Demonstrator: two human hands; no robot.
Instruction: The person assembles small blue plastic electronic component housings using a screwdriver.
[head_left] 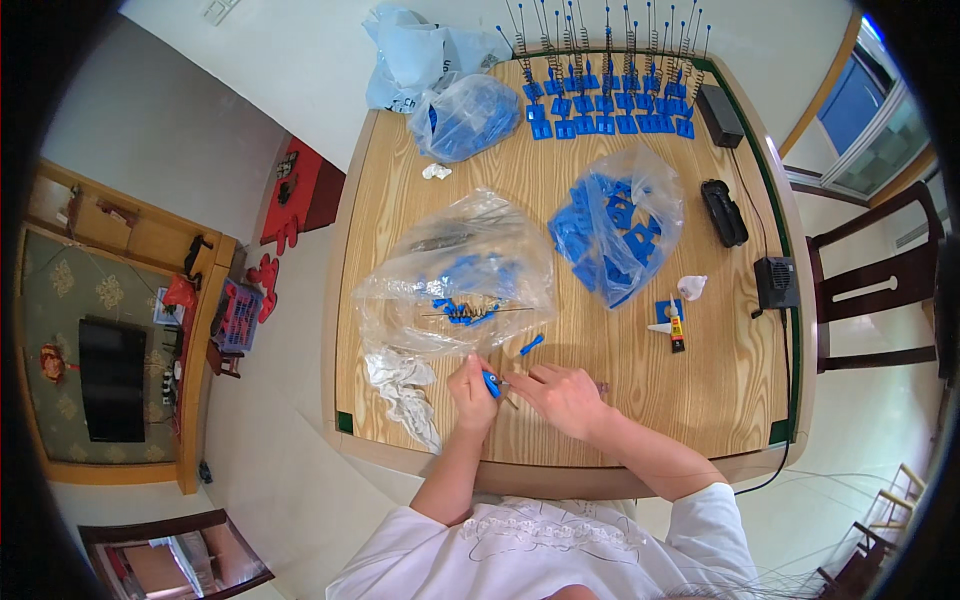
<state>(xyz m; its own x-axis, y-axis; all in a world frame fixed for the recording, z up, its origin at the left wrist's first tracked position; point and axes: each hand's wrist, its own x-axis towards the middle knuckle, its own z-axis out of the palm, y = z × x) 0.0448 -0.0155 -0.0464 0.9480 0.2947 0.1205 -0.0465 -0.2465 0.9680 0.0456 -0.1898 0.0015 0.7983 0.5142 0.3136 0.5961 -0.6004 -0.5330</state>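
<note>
Near the front edge of the table, my left hand is closed around a small blue plastic piece. My right hand reaches in from the right, its fingertips pinched together against that piece; a thin dark bit shows just under them, too small to name. Just beyond my hands lies another small blue piece. Farther off is a clear plastic bag of blue parts and thin metal rods, with several springs and blue parts at its opening.
Another clear bag holds flat blue parts. At the back stand rows of blue bases with springs and upright rods. A glue tube, black case and small black device lie right. Crumpled white cloth lies left.
</note>
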